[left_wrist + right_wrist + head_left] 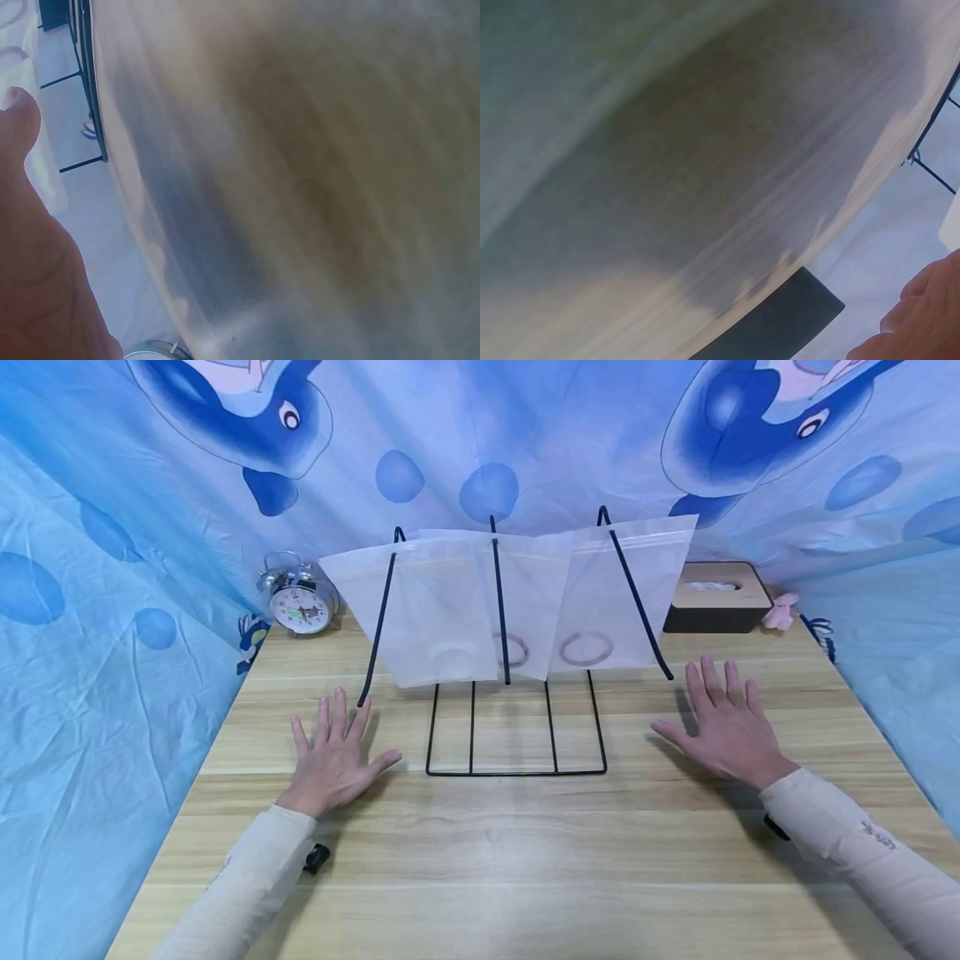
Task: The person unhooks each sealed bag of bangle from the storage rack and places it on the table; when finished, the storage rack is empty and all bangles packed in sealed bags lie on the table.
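Frosted bags (528, 597) stand in a rack (517, 773) on the wooden table (487, 868) before blue curtains (585, 443), fingers (339, 714) (697, 689) released, spread.

It seems a homely nook to me, hung on three sides with blue cloth (555, 431) patterned with cartoon sea creatures; what room lies beyond it I can't tell. Along the back of the wood-grain table (480, 860) sit a silvery alarm clock (300, 610), a tissue box (712, 618) and a little pink toy (781, 612).

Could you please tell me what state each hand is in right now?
Left hand: open, fingers spread, holding nothing.
Right hand: open, fingers spread, holding nothing.
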{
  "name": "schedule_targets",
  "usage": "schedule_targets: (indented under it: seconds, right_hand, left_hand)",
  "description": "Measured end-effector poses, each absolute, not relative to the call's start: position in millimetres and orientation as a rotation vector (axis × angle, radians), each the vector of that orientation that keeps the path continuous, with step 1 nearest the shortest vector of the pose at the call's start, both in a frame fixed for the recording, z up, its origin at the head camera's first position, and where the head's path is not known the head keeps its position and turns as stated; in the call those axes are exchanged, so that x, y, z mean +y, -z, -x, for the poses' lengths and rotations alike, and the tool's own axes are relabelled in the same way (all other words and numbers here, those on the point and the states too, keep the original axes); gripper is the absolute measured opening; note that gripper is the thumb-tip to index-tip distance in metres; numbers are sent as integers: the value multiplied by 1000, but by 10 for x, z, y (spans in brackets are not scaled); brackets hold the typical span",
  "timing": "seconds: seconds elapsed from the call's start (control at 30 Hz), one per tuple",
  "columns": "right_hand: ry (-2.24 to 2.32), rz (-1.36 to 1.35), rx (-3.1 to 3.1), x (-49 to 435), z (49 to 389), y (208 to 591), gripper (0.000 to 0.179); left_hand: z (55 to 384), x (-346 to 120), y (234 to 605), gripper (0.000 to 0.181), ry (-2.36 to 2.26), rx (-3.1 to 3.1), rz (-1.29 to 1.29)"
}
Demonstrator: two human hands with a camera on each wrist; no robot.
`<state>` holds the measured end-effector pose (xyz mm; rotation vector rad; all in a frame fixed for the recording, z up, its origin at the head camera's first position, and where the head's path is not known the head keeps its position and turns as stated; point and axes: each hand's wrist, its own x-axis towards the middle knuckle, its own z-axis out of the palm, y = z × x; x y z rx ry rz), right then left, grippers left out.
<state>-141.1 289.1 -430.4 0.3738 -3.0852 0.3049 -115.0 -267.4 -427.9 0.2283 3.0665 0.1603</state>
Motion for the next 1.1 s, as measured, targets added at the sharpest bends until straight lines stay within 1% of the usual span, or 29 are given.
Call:
schedule_targets:
  seconds: [0.6,0.87,1.1]
  right_hand:
    - [-313,-380,-3084,2867,1436,4258,102]
    - [-449,-399,-3027,2879,1551,4080,92]
    - [-645,-388,-2973,2866,1581,3900,85]
  left_hand:
    - [1139,-2658,4276,99,-181,3041,-239]
    - [1188,-2570,4251,97,-192,3000,-285]
    - [1170,-2437,4297,98,-185,2936,-317]
